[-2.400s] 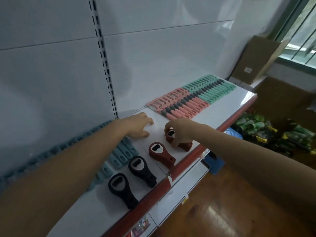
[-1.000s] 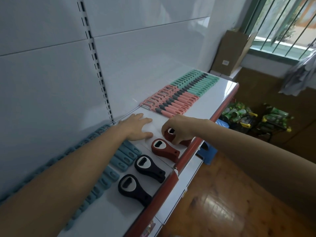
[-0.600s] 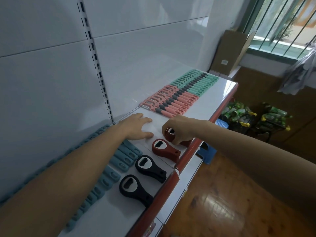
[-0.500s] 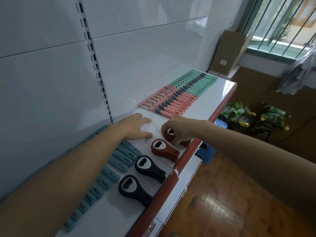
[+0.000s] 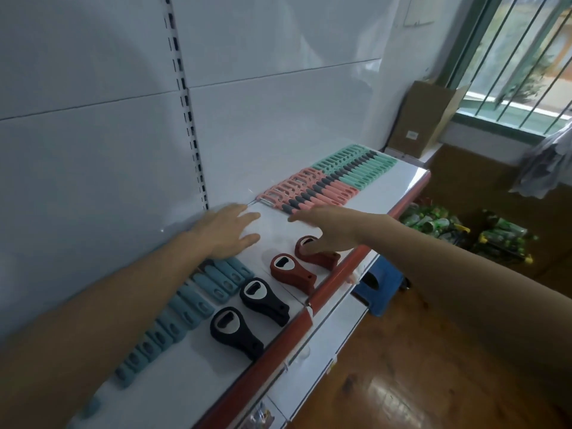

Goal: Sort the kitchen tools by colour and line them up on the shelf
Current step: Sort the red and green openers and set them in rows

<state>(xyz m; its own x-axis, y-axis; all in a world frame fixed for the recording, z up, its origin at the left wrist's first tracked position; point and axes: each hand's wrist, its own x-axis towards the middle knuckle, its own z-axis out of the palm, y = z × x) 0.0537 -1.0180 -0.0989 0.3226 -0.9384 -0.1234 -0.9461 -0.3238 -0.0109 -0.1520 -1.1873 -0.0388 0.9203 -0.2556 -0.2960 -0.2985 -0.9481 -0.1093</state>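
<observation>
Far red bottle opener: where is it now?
Head view, right of centre: the far red bottle opener lies by the shelf's red front edge, partly under the right hand, just beyond the other red opener.

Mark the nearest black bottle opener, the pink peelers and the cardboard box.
nearest black bottle opener (image 5: 238, 335): head view, on its black neck.
pink peelers (image 5: 309, 191): head view, middle of the row.
cardboard box (image 5: 421, 120): head view, its front face.

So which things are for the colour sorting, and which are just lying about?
For the job: red bottle openers, black bottle openers, blue tools, pink peelers, green peelers, the shelf.
Just lying about: cardboard box, blue stool, green packets on the floor, grey cloth by the window.
</observation>
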